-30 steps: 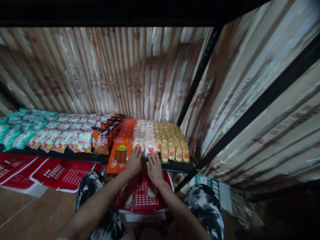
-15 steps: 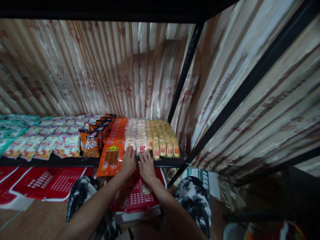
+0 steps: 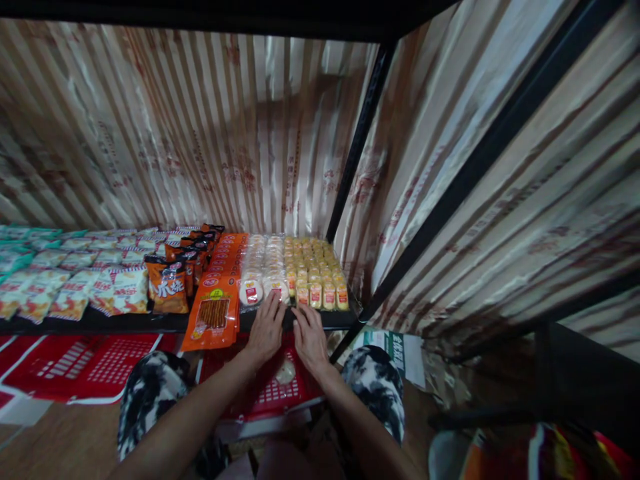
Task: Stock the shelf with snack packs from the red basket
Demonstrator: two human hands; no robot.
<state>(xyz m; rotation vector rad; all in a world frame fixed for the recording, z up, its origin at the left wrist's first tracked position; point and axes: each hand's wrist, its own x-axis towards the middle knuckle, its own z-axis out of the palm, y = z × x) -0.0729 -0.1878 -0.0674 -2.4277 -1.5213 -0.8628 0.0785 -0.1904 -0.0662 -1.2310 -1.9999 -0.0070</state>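
Below, nearest us, patterned trousers (image 3: 155, 393) cover our knees at the bottom of the frame. Between them, lower centre, a red basket (image 3: 265, 400); one wrapped pale piece (image 3: 285, 372) lies in it, off the shelf.

Our left hand (image 3: 267, 331), at centre, reaches forward with fingers straight and close together, tips on the lower edge of a round white cake (image 3: 277, 287), not gripping it. Our right hand (image 3: 311, 335), just beside, has fingers slightly bent with narrow gaps, apparently holding nothing; whether its tips touch the yellow cakes (image 3: 320, 277) we cannot tell.

The round white cakes stand at the front edge of the black shelf (image 3: 327, 321), in two columns running back, between orange packets (image 3: 215, 303) and the yellow cakes. We judge these columns largely filled and their fronts near even; the piece in the basket looks like the remainder.

Farther left, brown-orange bags (image 3: 167, 283) and white bags (image 3: 123, 290) sit in rows. Behind all, striped cloth (image 3: 250, 133).
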